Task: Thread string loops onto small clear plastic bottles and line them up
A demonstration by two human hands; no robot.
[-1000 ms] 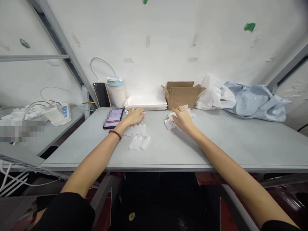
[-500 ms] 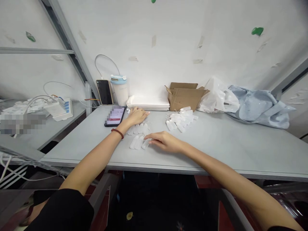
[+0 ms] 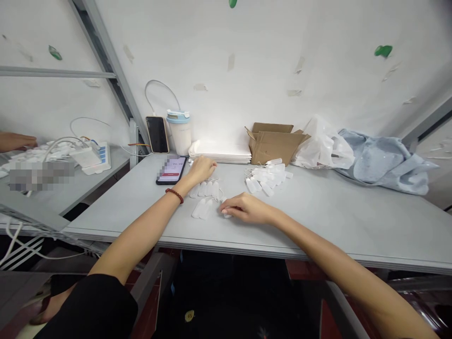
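Note:
My right hand point(image 3: 247, 208) is closed low over the table, thumb and fingers together on a white plastic tag point(image 3: 227, 214) that is mostly hidden beneath them. To its left lie two white strung tags point(image 3: 202, 209), side by side. Behind these is a short row of similar tags point(image 3: 208, 189), with thin strings trailing. My left hand point(image 3: 202, 170) rests just beyond that row, near the stack of white sheets point(image 3: 222, 153). Its fingers are curled in; whatever they may hold is hidden. A loose pile of tags point(image 3: 269, 175) lies farther right, before the cardboard box.
An open cardboard box point(image 3: 275, 145), a white plastic bag point(image 3: 319, 146) and a pale blue bag point(image 3: 384, 160) line the wall. On the left are a lidded cup point(image 3: 180, 134), an upright phone point(image 3: 157, 134) and a flat phone point(image 3: 172, 170). Another person's hand point(image 3: 17, 141) shows at far left.
My right hand has moved slightly right, its fingers closing over the tag beside the pair. My left hand's fingers have curled in from a flatter spread. Another person's hand has appeared at far left.

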